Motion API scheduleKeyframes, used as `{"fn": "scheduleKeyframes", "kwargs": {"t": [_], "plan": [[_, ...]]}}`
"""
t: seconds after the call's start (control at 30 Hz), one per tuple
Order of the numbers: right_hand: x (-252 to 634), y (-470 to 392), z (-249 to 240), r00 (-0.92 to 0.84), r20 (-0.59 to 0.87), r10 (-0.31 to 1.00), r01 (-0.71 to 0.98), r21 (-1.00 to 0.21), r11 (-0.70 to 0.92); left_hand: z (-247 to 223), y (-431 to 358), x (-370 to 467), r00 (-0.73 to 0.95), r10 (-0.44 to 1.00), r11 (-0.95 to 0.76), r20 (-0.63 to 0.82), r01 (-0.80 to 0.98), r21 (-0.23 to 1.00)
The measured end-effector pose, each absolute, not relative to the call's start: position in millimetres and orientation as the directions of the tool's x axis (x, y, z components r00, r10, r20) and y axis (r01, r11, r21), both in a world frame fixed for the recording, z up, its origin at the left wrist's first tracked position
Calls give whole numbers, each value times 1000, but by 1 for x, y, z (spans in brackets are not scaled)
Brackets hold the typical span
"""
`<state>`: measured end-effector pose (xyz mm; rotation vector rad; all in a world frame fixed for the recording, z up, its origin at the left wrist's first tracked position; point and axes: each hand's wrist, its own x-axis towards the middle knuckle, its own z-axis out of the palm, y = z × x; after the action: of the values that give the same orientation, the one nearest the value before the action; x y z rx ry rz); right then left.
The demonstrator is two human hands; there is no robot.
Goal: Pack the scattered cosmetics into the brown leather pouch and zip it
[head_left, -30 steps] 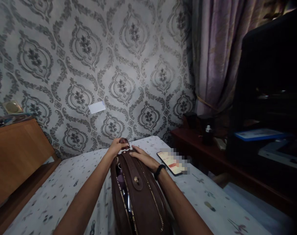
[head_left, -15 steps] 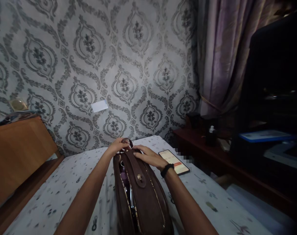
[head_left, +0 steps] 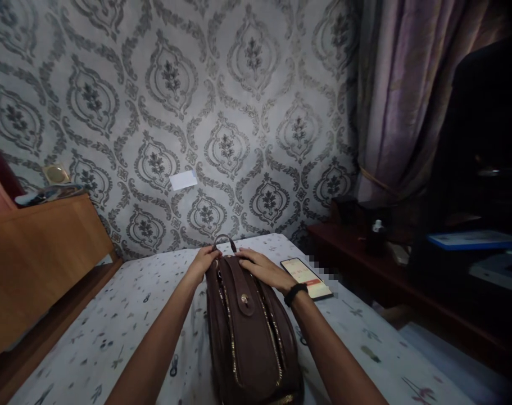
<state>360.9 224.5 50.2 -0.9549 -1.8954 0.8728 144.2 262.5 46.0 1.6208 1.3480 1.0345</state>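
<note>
A dark brown bag with gold zips, a center strap with a metal clasp and a loop handle lies on the patterned white bedsheet. My left hand rests at the far left corner of the bag, its fingertips bent against the edge near the handle's base. On the far right corner lies my right hand, fingers stretched over the top beside the handle. A black band circles my right wrist. Both zips look parted, and the bag's inside is dark.
Right of my right hand, a lit phone lies on the sheet. A wooden headboard stands at the left. Along the right runs a dark red shelf with a small bottle and a blue-edged object.
The handle now stands up free between my hands; my left hand has moved off it to the bag's corner. The bag's left opening looks narrower. The view has shifted left.
</note>
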Motion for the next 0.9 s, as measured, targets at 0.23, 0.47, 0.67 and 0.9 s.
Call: {"fn": "scheduleKeyframes", "kwargs": {"t": [0.23, 0.47, 0.67, 0.9], "plan": [[357, 221, 49, -398, 316, 861, 229, -875, 427, 40, 273, 151, -15, 991, -119, 133, 355, 927], [357, 222, 44, -373, 301, 878, 210, -894, 396, 37, 260, 152, -46, 992, -108, 117, 172, 979], [359, 220, 41, -336, 300, 893, 197, -905, 378, 39, 238, 148, 5, 999, -42, 42, -58, 997], [357, 222, 42, -326, 299, 897, 190, -908, 372, 43, 226, 144, 60, 998, 9, 3, -184, 983]]}}
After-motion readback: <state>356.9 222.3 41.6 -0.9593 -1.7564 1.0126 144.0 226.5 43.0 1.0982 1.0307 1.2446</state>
